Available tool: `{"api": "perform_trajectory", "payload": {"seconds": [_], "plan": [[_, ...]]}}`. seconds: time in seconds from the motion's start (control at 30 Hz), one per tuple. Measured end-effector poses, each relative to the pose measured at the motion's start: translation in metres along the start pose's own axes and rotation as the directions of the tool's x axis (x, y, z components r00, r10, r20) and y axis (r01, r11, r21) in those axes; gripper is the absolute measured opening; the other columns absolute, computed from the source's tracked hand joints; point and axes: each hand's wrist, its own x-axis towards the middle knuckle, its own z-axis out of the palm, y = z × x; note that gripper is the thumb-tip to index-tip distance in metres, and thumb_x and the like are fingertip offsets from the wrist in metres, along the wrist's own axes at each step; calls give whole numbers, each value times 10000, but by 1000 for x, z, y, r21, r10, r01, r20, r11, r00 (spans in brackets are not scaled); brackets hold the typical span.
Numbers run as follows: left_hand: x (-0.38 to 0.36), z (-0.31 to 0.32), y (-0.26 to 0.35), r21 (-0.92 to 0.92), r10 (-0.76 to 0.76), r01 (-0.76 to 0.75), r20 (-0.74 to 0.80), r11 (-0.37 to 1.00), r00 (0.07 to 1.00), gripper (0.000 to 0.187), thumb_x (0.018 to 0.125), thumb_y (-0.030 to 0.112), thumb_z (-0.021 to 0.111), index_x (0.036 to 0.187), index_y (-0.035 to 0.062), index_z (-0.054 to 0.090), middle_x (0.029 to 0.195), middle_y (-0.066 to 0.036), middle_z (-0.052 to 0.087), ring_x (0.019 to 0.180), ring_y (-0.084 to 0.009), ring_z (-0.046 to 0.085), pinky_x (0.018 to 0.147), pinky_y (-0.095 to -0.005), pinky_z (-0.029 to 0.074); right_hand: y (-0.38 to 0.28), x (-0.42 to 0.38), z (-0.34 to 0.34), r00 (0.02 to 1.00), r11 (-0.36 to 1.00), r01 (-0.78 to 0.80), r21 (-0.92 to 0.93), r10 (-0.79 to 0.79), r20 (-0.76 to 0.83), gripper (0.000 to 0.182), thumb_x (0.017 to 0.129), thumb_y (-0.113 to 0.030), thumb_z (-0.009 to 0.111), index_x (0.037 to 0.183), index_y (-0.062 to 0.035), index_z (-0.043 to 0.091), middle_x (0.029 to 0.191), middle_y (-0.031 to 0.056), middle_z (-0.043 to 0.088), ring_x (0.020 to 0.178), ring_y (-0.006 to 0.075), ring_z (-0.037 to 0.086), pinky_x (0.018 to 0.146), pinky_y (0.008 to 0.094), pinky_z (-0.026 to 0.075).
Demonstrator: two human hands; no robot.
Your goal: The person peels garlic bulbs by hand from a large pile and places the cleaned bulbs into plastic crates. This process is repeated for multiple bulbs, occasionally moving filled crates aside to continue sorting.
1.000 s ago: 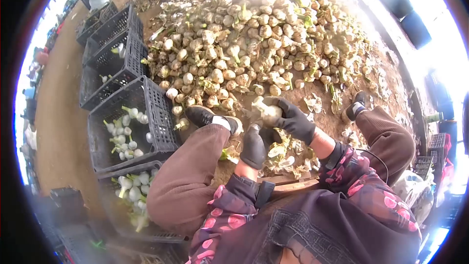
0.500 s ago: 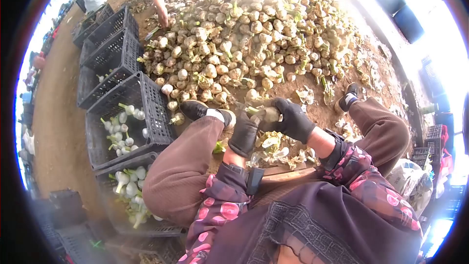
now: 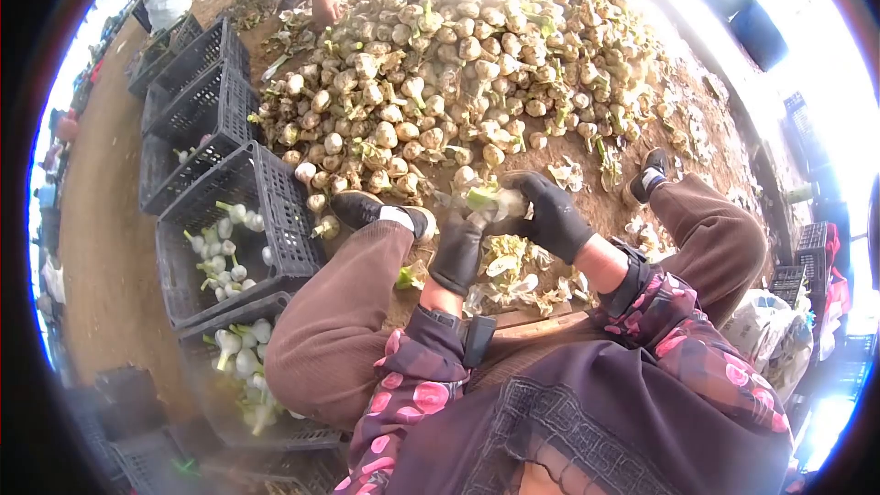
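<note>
Both gloved hands meet over the ground in front of my seat. My left hand (image 3: pixel 456 252) closes on the green-stemmed end of a garlic bulb (image 3: pixel 496 203). My right hand (image 3: pixel 553 218) is wrapped round the other side of the same bulb, its fingers partly covering it. Loose papery skin hangs about the bulb. Below the hands lies a heap of peeled garlic skins and leaves (image 3: pixel 513 266). Beyond my feet spreads a large pile of dirty, unpeeled garlic bulbs (image 3: pixel 440 82).
Left of my leg, a black crate (image 3: pixel 298 220) holds clean white garlic, and so does a nearer crate (image 3: pixel 197 339). More black crates (image 3: pixel 234 105) line up behind. Another person's hand (image 3: pixel 325 7) touches the pile's far left. A white bag (image 3: pixel 765 330) stands at my right.
The bulb between my hands has turned and shows more pale green. My hands stay nearly in place. The other person's hand has moved up and right, and the view has shifted slightly.
</note>
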Motion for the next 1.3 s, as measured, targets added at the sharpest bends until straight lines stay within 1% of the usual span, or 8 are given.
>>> {"api": "perform_trajectory", "payload": {"seconds": [0.17, 0.37, 0.6, 0.73, 1.0, 1.13, 1.2, 1.3], "plan": [[6, -10, -7, 516, 190, -83, -159, 853, 969, 435, 851, 5, 551, 1273, 5, 444, 1069, -81, 567, 888, -125, 568, 751, -227, 492, -1, -5, 10, 998, 983, -15, 184, 3, 66, 557, 720, -180, 779, 1164, -22, 482, 1120, 153, 550, 1039, 290, 567, 859, 350, 484], [3, 6, 1, 476, 215, -152, -80, 866, 973, 558, 759, -32, 451, 1314, 21, 438, 1091, -96, 568, 861, -112, 565, 735, -222, 480, 18, -7, 13, 804, 112, -517, 849, 406, 436, 270, 945, -225, 513, 1139, -40, 475, 899, 50, 588, 788, 102, 570, 674, 247, 488], [-5, 5, 0, 188, -87, 101, -80, 977, 993, 385, 745, -49, 422, 1089, -18, 592, 988, -102, 640, 809, -174, 633, 716, -247, 518, 71, -20, 54, 995, 948, -97, 303, 83, 59, 247, 881, -130, 573, 1106, -34, 540, 964, 63, 619, 881, 142, 574, 776, 270, 486], [-5, 2, -8, 529, 233, -173, -49, 831, 971, 232, 721, -33, 429, 840, -19, 629, 805, -82, 648, 682, -152, 620, 601, -234, 498, 47, -18, 31, 850, -17, -392, 920, 376, 369, 515, 725, -44, 686, 1203, -34, 495, 1079, 55, 606, 965, 151, 589, 806, 276, 511], [1, -1, -23, 978, 242, 205, -205, 24, 948, 190, 747, 175, 527, 789, 61, 673, 880, -161, 669, 774, -300, 653, 726, -393, 508, 12, -27, 20, 801, -40, -468, 883, 403, 443, 240, 934, -290, 538, 1051, -82, 565, 949, 63, 644, 750, 133, 644, 613, 272, 537], [4, -33, -50, 971, -440, 175, -232, -165, 867, 588, 770, 398, 585, 1272, 103, 512, 1300, -213, 493, 1206, -347, 480, 978, -404, 409, -4, -8, 9, 873, 235, -445, 864, 326, 361, 252, 967, -257, 481, 1109, -69, 571, 949, 42, 633, 818, 96, 616, 687, 239, 506], [-10, -24, -45, 920, 38, 98, -90, -381, 995, 729, 689, 392, 711, 1311, 107, 458, 1315, -241, 471, 1178, -323, 510, 980, -346, 413, 23, -7, 8, 886, 382, -438, 814, 340, 317, 267, 982, -245, 457, 1145, -59, 559, 979, 14, 604, 884, 63, 566, 714, 208, 475], [-4, -13, 3, 950, 100, 294, -304, 104, 947, 556, 793, 280, 641, 1270, 66, 452, 1133, -189, 579, 1045, -327, 570, 916, -366, 453, 22, -14, 4, 893, 352, -377, 857, 384, 235, 264, 984, -229, 453, 1158, -55, 548, 985, 12, 604, 899, 69, 557, 740, 202, 462]]}}
